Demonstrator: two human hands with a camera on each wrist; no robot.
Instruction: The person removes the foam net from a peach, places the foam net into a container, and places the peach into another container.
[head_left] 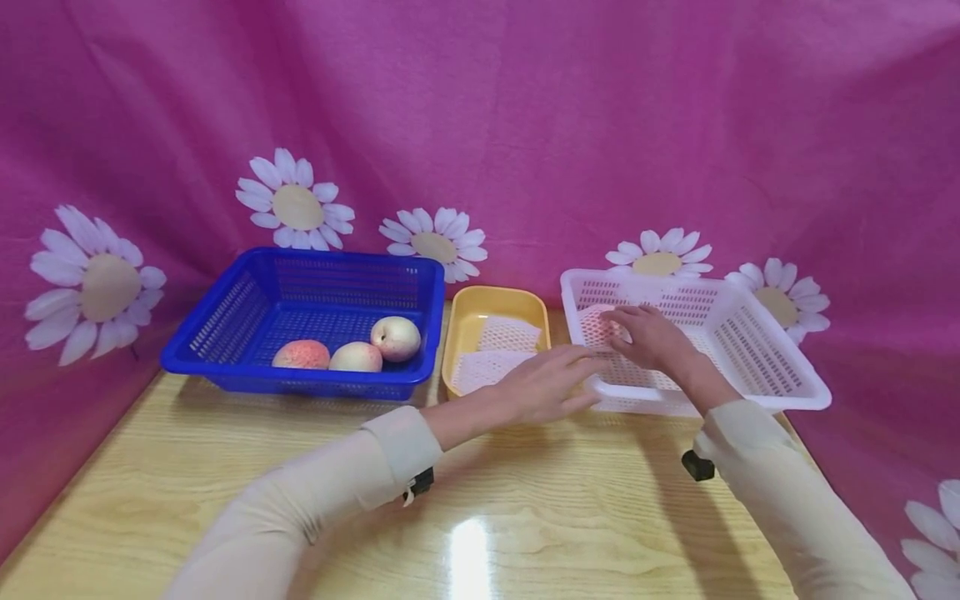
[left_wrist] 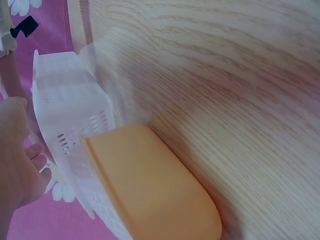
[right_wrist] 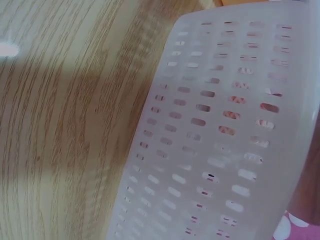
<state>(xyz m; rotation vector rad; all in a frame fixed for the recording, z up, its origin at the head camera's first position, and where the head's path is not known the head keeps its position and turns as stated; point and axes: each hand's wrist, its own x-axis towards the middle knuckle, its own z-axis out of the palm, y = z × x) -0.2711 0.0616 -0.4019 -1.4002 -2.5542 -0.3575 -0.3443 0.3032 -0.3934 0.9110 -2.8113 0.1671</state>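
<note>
In the head view my right hand (head_left: 651, 337) reaches into the white slotted basket (head_left: 780, 402). Its bent fingers and thumb hold the near side of a reddish peach in a pale foam net (head_left: 595, 325), against the basket's left end. Red and white netting shows through the slots in the right wrist view; that hand is hidden there. My left hand (head_left: 551, 385) hovers at the basket's front left corner, fingers loosely extended, holding nothing. Beneath its wrist is a yellow tray (head_left: 459, 321) with a foam net (head_left: 510, 333) and another foam net (head_left: 487, 367) inside.
On the left stands a blue slotted basket (head_left: 300, 383) with a red peach (head_left: 302, 354), a paler peach (head_left: 356, 357) and a cream peach (head_left: 396, 338). A pink curtain (head_left: 480, 125) with daisies hangs behind the wooden table (head_left: 525, 508).
</note>
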